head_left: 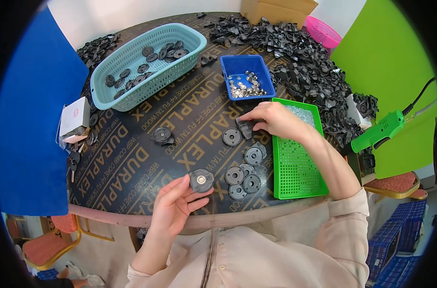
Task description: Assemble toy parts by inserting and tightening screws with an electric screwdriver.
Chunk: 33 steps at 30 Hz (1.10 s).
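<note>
Shirt front: the pale beige buttoned shirt (257, 259) fills the lower edge, just below the table's near rim.
Left hand: the left hand (173, 201), palm turned up, grasps a round black plastic disc (208, 183) by its side, thumb against fingers, above the near edge of the table; a shiny round metal piece (201, 180) sits at the disc's centre.
Right hand: the right hand (271, 117) pinches an angular black plastic part (246, 129) between thumb and index finger; whether the part is lifted off the table I cannot tell.
Discs nearby: a single grey-black round disc (232, 137) lies just below the pinched part; nearer the person, a cluster of similar discs (251, 183) lies partly overlapping, left of the tray.
Tray: the bright green rectangular plastic tray (300, 196) has a perforated floor, with small pale glinting pieces (301, 114) at its far end, partly behind the right forearm.
Bin: the deep-blue square plastic bin (248, 60) holds loose silver metal pieces.
Basket: the pale turquoise oblong plastic basket (149, 88) holds scattered black discs.
Heap: a large pile of black angular plastic parts (302, 84) spreads along the far right.
Driver: a green-bodied handheld power tool (379, 132) with a black cord is at the right.
Table: a dark curved tabletop (108, 192) with gold lettering.
</note>
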Each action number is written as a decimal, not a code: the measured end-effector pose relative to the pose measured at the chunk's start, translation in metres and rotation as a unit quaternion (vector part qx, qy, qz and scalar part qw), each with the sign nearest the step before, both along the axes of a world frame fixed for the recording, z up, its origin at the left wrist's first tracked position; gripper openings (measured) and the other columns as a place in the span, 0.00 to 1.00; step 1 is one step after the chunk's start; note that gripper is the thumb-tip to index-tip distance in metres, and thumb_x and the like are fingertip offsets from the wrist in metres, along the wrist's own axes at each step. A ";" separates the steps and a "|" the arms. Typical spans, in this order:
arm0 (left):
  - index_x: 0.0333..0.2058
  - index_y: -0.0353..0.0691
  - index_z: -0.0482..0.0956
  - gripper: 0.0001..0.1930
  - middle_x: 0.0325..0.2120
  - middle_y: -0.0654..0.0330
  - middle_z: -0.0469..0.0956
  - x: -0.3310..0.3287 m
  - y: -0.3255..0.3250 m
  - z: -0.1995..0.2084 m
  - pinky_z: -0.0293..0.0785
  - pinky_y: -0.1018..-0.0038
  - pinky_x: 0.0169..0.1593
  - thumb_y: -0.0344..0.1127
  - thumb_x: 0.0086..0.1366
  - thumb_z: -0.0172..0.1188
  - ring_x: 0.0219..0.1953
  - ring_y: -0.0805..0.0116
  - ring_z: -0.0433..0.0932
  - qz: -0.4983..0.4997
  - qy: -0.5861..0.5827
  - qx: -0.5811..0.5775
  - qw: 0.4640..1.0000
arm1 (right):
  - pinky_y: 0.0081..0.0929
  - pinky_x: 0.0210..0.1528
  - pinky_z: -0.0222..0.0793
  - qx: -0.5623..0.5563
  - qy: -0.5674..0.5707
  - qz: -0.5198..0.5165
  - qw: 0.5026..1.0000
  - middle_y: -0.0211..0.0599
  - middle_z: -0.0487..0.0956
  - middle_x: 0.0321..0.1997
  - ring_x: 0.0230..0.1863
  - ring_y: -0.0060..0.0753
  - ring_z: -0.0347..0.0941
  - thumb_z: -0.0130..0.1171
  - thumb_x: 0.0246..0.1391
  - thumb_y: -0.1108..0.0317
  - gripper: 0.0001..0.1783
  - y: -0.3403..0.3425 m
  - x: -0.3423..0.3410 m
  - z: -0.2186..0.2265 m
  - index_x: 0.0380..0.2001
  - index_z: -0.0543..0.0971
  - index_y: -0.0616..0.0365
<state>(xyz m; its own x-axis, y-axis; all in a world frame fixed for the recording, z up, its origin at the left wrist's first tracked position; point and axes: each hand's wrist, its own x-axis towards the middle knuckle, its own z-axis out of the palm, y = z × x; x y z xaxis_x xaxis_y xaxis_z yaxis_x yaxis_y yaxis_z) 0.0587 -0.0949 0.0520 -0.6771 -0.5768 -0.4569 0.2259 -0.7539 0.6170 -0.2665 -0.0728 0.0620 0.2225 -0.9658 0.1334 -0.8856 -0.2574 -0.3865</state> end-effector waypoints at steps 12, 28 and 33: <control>0.49 0.32 0.72 0.17 0.43 0.50 0.78 -0.026 0.006 0.001 0.78 0.68 0.45 0.39 0.70 0.49 0.46 0.55 0.79 -0.060 0.019 0.026 0.998 | 0.27 0.36 0.72 -0.137 -0.142 0.005 0.980 0.33 0.78 0.37 0.37 0.34 0.74 0.66 0.36 0.81 0.22 0.062 0.086 0.042 0.40 0.82 0.53; 0.49 0.34 0.72 0.18 0.44 0.54 0.78 -0.030 0.010 0.007 0.77 0.70 0.48 0.42 0.70 0.49 0.46 0.59 0.79 -0.094 0.019 0.035 0.995 | 0.29 0.38 0.72 -0.074 -0.206 0.008 0.976 0.35 0.77 0.37 0.38 0.37 0.74 0.63 0.39 0.81 0.23 0.068 0.100 0.020 0.43 0.81 0.54; 0.46 0.35 0.72 0.14 0.42 0.54 0.79 -0.023 0.008 -0.002 0.78 0.70 0.46 0.38 0.68 0.52 0.44 0.61 0.80 -0.095 0.049 0.034 0.994 | 0.29 0.41 0.73 -0.096 -0.177 0.071 0.977 0.38 0.77 0.42 0.39 0.39 0.75 0.63 0.41 0.82 0.22 0.069 0.106 0.020 0.44 0.80 0.58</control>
<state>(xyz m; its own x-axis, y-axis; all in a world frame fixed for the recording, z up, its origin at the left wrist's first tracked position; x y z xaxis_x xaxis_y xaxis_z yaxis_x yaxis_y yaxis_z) 0.0355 -0.0868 0.0502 -0.8140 -0.4052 -0.4162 0.1331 -0.8275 0.5454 -0.1602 -0.0035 0.0818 0.2592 -0.8784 0.4016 -0.6562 -0.4652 -0.5942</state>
